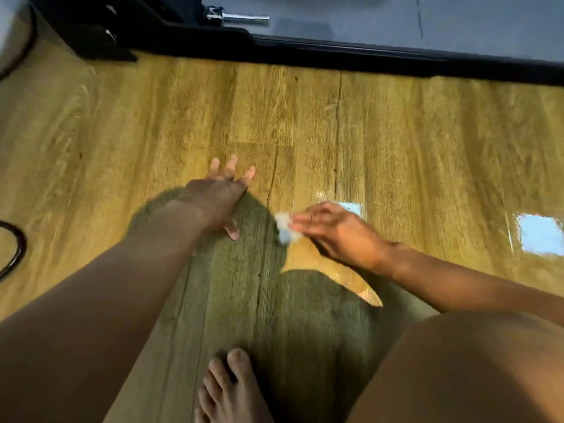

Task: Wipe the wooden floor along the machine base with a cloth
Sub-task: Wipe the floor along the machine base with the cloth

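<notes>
The wooden floor fills the view, with the machine's black base running along the top. My left hand is spread, fingers straight, low over the planks at centre; contact with the floor is unclear. Just to its right, my right hand pinches a small white cloth at its fingertips, close above the floor. The picture is blurred.
A chrome lever sticks out of the machine at the top. A black cable loops on the floor at the left edge. My bare foot and knee are at the bottom. Wet sheen shows on the right planks.
</notes>
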A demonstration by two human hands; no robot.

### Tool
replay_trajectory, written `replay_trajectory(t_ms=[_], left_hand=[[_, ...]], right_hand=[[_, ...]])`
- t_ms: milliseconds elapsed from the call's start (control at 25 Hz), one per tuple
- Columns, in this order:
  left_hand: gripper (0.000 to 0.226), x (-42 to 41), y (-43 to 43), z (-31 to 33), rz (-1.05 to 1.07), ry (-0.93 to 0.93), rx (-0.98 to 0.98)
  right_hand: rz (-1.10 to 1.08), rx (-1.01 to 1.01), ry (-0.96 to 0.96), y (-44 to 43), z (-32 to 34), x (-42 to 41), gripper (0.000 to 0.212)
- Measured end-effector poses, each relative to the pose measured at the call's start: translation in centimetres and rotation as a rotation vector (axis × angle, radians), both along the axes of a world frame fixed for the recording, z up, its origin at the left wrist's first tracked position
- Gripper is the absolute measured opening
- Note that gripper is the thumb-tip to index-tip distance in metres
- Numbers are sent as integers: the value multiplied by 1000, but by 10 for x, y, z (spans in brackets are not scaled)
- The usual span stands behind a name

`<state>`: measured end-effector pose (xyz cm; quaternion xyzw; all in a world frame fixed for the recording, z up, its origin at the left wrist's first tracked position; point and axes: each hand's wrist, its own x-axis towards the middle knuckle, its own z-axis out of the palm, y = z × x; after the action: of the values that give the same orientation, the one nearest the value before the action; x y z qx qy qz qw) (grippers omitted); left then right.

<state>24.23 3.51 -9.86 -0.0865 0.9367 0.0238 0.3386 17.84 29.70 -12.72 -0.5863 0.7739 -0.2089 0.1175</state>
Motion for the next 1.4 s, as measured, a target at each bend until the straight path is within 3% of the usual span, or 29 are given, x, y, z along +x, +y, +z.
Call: replay_trajectory(t_ms=[80, 120, 280, 360, 480, 680, 720, 840, 880, 1080, 1280, 1400], left_hand=[[135, 6, -7, -2, 40, -7, -4], [135, 8, -9, -2, 54, -17, 10], [134, 8, -10, -3, 57, -40, 18], [134, 7, -8, -3, 45, -28, 21], [134, 8, -7, -1, 31, -20, -18], [139, 4, -4, 5, -31, -15, -78], [140, 2, -4, 6, -17, -33, -70], [140, 0, -3, 10, 6, -79, -48], [139, 0, -3, 10, -9, -81, -60], [139, -6, -3, 6, -95, -98, -121], [136, -21, -3, 15, -97, -140, -77], [90, -31, -10, 20, -97, -28, -30]], right_hand=[[-203, 8, -6, -22, -3, -5, 44], [-180, 14, -26, -19, -7, 6, 46], [227, 106, -92, -1, -1, 44, 45], [120, 132, -85, -28, 2, 10, 45], [-128, 159, 89, -58, 8, -18, 45], [320, 101, 39, -34, 11, 15, 40], [253, 113, 45, -45, 12, 2, 39], [-224, 113, 5, -83, 8, -40, 38], [-277, 107, 45, -88, 3, -41, 41], [106, 62, 98, -75, 2, -33, 44], [-307, 71, 65, -126, 1, -87, 35], [-280, 25, 75, -121, -10, -53, 40]])
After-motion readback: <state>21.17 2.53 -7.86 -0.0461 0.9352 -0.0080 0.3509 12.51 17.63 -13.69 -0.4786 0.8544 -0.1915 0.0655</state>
